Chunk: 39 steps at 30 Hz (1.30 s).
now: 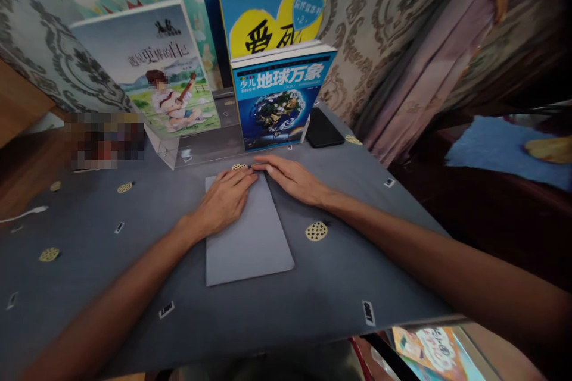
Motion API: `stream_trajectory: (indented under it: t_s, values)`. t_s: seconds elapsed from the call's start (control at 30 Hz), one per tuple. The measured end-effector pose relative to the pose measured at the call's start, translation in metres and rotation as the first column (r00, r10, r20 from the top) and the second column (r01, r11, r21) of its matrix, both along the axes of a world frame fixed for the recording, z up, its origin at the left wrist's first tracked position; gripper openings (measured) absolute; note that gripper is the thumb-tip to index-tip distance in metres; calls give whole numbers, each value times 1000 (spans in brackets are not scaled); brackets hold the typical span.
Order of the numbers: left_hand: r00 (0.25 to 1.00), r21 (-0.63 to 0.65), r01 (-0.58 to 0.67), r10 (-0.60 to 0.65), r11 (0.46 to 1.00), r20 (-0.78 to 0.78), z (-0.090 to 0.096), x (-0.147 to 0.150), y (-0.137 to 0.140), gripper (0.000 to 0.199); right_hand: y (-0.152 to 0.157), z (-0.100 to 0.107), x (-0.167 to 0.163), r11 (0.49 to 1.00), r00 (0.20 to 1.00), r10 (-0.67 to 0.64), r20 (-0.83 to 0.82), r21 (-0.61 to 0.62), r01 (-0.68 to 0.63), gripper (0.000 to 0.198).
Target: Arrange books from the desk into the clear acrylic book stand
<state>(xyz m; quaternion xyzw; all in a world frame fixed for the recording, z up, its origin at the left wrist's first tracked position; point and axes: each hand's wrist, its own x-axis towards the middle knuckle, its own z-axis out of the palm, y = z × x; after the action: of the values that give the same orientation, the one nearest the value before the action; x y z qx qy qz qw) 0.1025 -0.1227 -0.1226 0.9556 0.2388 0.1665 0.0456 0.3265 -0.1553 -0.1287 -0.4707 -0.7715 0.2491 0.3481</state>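
Frame centre: left hand (227, 199), right hand (292, 180) unclenched, fingers extended at top of 1 grey booklet (250, 241) (likely steadying it).

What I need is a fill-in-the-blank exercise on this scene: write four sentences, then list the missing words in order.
1. Of the left hand and the right hand, the one covering more of the grey booklet is the ____ one.
2. The planet pictured on the front blue book is ____.
3. The colour of the phone beside that book is ____.
4. The yellow fruits printed on the tablecloth are ____.

Missing words: left; Earth; black; pineapples.
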Motion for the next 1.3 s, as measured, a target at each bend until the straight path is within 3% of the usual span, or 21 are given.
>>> stream_trajectory:
  t_s: [0.17, 0.3, 0.63, 0.9, 1.03, 1.13, 1.2, 1.3]
  values:
    - [998, 29, 59, -59, 998, 1, -2, -5, -1, 38, 0, 0, -1, 1000, 1000, 2, -1, 16, -2, 42]
    - [990, -19, 144, -144, 989, -1, 2, -7, -9, 37, 0, -1, -1, 1000, 1000, 8, -2, 11, -8, 39]
    - [937, -248, 315, -342, 916, -72, 24, -19, -69, 41, -2, 1, -2, 1000, 1000, -2, -15, -14, 1, 35]
    - [936, -225, 314, -341, 923, -91, 24, -22, -88, 44, -6, -2, -4, 999, 997, -2, 75, 47, -2, 36]
    - [960, -215, 248, -270, 945, -78, 19, -34, -74, 39, -5, -8, -5, 991, 974, -18, 225, 135, -13, 39]
    - [999, -128, 51, -52, 990, -1, 12, -54, -46, 36, -4, -11, -4, 986, 952, -29, 304, 166, -23, 40]
    - [990, -85, -135, 138, 987, 34, 7, -67, -25, 36, -5, -10, -4, 983, 938, -24, 345, 180, -41, 41]
    - [971, -100, -222, 229, 970, 65, 1, -80, -2, 35, -9, -5, -13, 970, 916, -8, 402, 227, -90, 39]
